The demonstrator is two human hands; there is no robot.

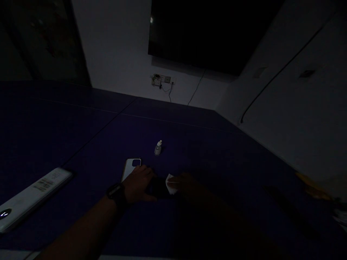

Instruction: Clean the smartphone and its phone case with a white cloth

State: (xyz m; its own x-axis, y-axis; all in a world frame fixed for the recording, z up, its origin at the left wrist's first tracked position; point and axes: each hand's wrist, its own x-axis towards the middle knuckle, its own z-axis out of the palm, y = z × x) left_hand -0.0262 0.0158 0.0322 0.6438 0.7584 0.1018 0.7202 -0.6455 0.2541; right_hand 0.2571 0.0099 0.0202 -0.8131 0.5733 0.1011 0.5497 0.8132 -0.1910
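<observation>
the white wipe (171, 188) was the brightest thing between the hands: small, thin and folded, with pointed corners and a crease across it. it lay at the right end of a dark flat object (159, 187), nearly black, its outline largely lost in the gloom against the deep blue tabletop (189, 144). the right hand (185, 183), itself dim, had its fingers closed on the wipe, pinching it against that end. the left hand (138, 185), with a black watch (117, 193) at its wrist, lay at the object's left end, thumb apart from the fingers; whether it gripped there could not be told. just beyond that hand, partly hidden by it, lay a pale phone case (130, 169) with a dark camera patch. a small dropper bottle (158, 148), white-topped, stood upright farther off, and a long white box (38, 195) lay well to the left.
</observation>
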